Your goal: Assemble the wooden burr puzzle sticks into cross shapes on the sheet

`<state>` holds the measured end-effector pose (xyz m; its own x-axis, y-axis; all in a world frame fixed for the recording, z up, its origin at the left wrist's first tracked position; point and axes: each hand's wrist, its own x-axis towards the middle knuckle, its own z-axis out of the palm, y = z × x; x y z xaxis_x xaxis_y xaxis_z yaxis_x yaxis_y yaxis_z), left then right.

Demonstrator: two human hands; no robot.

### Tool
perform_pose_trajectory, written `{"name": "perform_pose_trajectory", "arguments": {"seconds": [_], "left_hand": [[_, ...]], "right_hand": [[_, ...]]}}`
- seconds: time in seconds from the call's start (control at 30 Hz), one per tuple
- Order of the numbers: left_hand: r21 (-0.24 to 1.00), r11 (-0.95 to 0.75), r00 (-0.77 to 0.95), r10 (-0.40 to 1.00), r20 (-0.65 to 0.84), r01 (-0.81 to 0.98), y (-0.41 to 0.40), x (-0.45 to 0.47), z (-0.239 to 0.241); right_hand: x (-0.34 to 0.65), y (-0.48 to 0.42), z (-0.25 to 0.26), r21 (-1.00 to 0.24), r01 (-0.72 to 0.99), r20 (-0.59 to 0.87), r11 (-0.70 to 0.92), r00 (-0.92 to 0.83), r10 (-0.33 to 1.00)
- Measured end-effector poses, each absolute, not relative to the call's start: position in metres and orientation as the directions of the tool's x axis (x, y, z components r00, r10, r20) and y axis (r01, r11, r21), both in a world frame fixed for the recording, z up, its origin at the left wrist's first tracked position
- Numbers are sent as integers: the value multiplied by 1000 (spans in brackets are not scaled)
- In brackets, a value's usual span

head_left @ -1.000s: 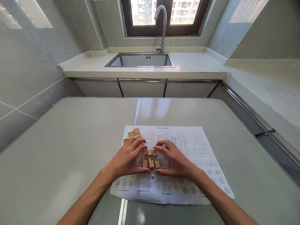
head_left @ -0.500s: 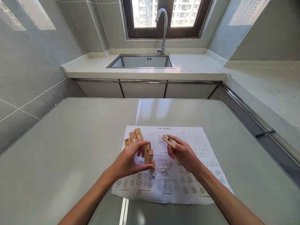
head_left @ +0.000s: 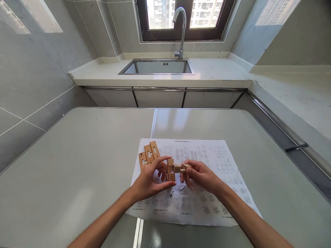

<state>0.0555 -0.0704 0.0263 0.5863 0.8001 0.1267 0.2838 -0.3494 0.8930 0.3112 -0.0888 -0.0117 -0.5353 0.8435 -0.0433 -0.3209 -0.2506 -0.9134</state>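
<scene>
My left hand (head_left: 152, 175) grips a notched wooden puzzle assembly (head_left: 170, 166) between thumb and fingers, holding it upright above a printed sheet. From the right, my right hand (head_left: 200, 174) pinches a single notched wooden puzzle piece (head_left: 178, 168). Its left end meets the middle of the assembly; whether it sits inside a notch I cannot tell. Beyond my left hand, several slotted wooden pieces (head_left: 149, 153) lie side by side on the paper, partly hidden by the fingers. The printed sheet (head_left: 217, 196) carries rows of small diagrams and lies under both hands.
A pale table (head_left: 77, 155) with a seam (head_left: 153, 124) down its middle bears the sheet. Past its far edge are a counter (head_left: 219, 70), a sink (head_left: 155, 73) and a curved faucet (head_left: 183, 31) below a window. A metal rail (head_left: 274, 120) runs along the right.
My right hand has brought its puzzle piece left and turned it, so its end now meets the assembly. My left hand has shifted slightly right, and the assembly is turned.
</scene>
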Motion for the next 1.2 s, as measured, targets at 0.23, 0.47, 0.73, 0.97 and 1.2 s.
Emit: {"name": "perform_pose_trajectory", "arguments": {"seconds": [0.23,0.47,0.73,0.97,1.2], "left_hand": [[940,-257,610,789,69,226,-78,63,21],[980,-87,625,779,-45,180,-81,64,15],[991,-91,646,763,3,102,-81,66,16],[926,-353,598,774,209,132,-82,69,16],[889,-441,596,749,288,125,-83,70,3]], "right_hand": [[301,-96,-9,-942,-256,-43,-216,-546,837],[291,-104,-11,-998,-26,-47,-58,-334,941],[289,-105,-2,-998,-34,-30,-43,-316,948],[286,-106,0,-967,-194,-89,-163,-345,934],[283,-106,-1,-939,-291,-73,-183,-349,934]]}}
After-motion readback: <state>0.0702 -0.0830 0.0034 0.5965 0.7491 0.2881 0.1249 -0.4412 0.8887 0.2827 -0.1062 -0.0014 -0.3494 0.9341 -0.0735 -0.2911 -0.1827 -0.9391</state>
